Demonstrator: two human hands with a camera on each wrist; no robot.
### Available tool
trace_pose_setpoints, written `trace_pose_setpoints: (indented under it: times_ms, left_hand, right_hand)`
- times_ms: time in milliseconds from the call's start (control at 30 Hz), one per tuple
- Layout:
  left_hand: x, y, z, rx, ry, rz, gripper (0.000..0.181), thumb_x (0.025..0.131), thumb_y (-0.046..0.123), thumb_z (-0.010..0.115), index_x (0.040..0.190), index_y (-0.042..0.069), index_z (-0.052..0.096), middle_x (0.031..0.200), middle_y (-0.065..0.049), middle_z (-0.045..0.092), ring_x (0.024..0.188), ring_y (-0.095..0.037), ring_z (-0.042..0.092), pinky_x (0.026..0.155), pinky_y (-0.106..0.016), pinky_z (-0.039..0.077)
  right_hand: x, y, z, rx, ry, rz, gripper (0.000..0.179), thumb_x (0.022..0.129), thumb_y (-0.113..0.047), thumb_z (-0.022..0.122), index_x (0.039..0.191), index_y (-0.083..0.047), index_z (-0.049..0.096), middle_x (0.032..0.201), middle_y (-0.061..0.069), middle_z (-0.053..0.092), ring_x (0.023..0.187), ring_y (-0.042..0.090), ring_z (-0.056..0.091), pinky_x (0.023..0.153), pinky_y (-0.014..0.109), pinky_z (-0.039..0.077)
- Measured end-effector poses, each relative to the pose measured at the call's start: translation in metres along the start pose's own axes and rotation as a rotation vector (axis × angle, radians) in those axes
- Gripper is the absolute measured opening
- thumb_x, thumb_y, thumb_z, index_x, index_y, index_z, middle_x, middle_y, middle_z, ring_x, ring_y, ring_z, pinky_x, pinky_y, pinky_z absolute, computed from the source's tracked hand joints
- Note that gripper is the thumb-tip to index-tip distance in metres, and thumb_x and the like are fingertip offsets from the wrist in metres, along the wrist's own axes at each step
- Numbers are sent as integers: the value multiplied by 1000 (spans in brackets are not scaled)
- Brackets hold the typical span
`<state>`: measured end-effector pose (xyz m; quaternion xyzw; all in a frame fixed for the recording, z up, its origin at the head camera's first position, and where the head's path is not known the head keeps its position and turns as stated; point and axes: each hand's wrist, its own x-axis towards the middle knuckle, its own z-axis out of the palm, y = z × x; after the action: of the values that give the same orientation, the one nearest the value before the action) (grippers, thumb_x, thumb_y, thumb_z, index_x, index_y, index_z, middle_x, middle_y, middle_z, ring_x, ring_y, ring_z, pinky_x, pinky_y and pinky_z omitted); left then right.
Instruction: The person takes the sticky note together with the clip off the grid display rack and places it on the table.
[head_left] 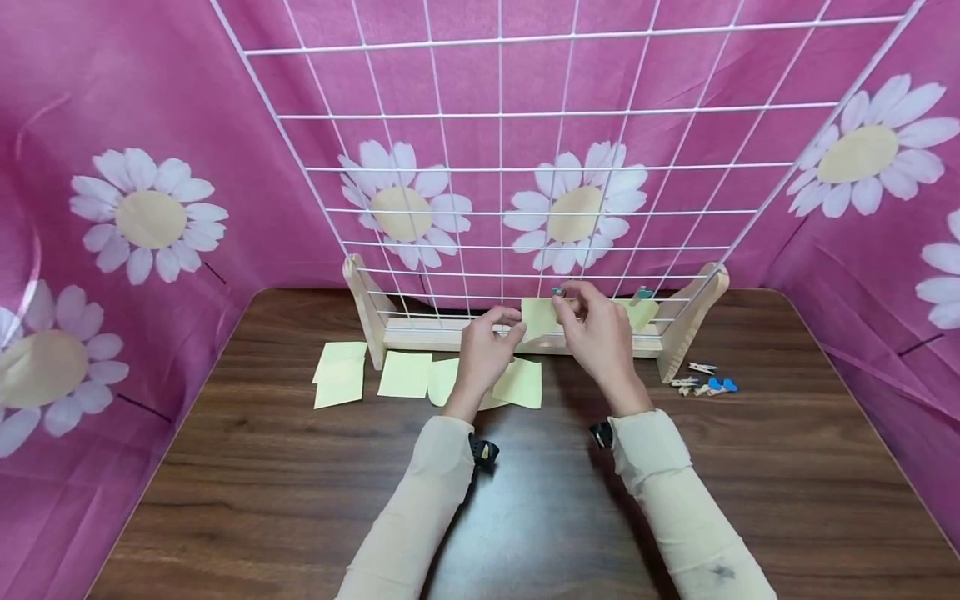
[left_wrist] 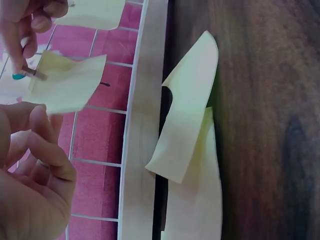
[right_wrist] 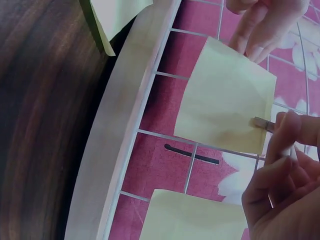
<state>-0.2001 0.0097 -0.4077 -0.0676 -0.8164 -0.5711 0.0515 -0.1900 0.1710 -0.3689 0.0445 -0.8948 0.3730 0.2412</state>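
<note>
A yellow sticky note (head_left: 538, 317) is held up at the lower part of a white wire grid (head_left: 501, 171). My left hand (head_left: 483, 354) pinches its left edge between thumb and fingers. On the other side, my right hand (head_left: 600, 333) grips a small wooden clothespin (right_wrist: 265, 124) with a teal decoration. The tip of that clothespin overlaps the note near its upper edge in the right wrist view. Further right, another sticky note (head_left: 641, 315) hangs on the grid under a teal-topped clothespin (head_left: 643, 293), partly hidden by my right hand.
Loose sticky notes lie on the brown table (head_left: 525, 517), including a stacked pair (head_left: 341, 377), a single one (head_left: 405, 375) and one by my left wrist (head_left: 519, 383). Several clothespins (head_left: 705, 385) lie at the right. A wooden base (head_left: 420, 336) with upright ends (head_left: 693, 321) carries the grid.
</note>
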Motion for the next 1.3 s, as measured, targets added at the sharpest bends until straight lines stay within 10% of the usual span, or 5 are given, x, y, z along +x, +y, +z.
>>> trace_pose_setpoints:
  times_ms: [433, 1300]
  left_hand:
    - [6, 4, -1, -14, 2, -9, 11, 86, 18, 65, 94, 12, 68, 87, -4, 68, 44, -10, 57, 42, -26, 47]
    - [0, -11, -17, -8, -61, -35, 12, 86, 18, 64, 95, 11, 68, 88, -4, 69, 56, -28, 63, 44, -26, 47]
  right_hand:
    - [2, 3, 7, 33, 103, -80, 16, 88, -24, 66, 96, -11, 69, 66, 2, 67, 53, 12, 55, 49, 26, 36]
    - [1, 7, 16, 282, 288, -16, 10, 82, -13, 72, 89, -7, 75, 73, 10, 71, 46, 2, 56, 44, 9, 40]
